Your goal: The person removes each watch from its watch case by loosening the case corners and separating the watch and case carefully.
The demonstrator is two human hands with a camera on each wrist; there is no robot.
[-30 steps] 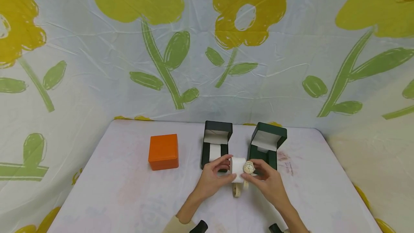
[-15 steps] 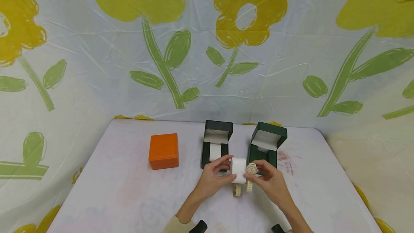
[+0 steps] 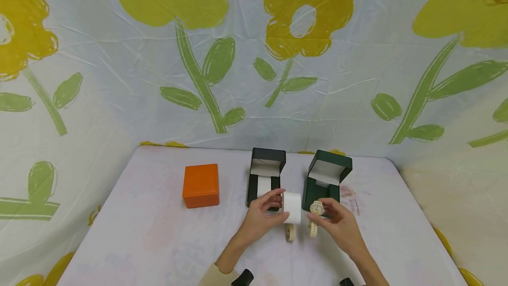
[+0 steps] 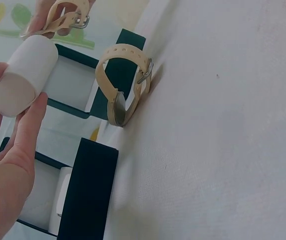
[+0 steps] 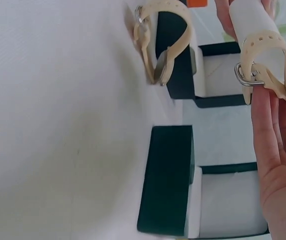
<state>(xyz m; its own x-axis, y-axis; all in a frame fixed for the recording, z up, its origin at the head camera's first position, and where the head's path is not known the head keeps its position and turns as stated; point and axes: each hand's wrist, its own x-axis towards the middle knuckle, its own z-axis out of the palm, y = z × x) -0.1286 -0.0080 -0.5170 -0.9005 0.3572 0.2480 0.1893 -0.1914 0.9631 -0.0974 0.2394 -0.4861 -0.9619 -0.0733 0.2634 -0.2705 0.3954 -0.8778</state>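
Observation:
In the head view my left hand [image 3: 258,217] holds a white watch cushion [image 3: 292,208] by its ends, between thumb and fingers. My right hand [image 3: 342,225] pinches a cream wristwatch [image 3: 317,208] just right of the cushion, apart from it. The watch strap is buckled in a loop and hangs down, as the strap [image 5: 262,42] in the right wrist view shows. A second cream watch [image 3: 290,232] stands on its side on the table below the cushion; its buckled strap [image 4: 103,75] appears in the left wrist view.
Behind my hands stand two open watch boxes: a dark one [image 3: 252,186] holding a white cushion [image 3: 263,186] and a green one [image 3: 334,194] whose visible inside has no cushion. A closed orange box [image 3: 201,186] sits to the left. A flowered cloth [image 3: 337,100] hangs behind the table.
My right hand has drawn the watch off the cushion's right end and moved it rightward, leaving a gap. My left hand keeps the cushion in nearly the same place.

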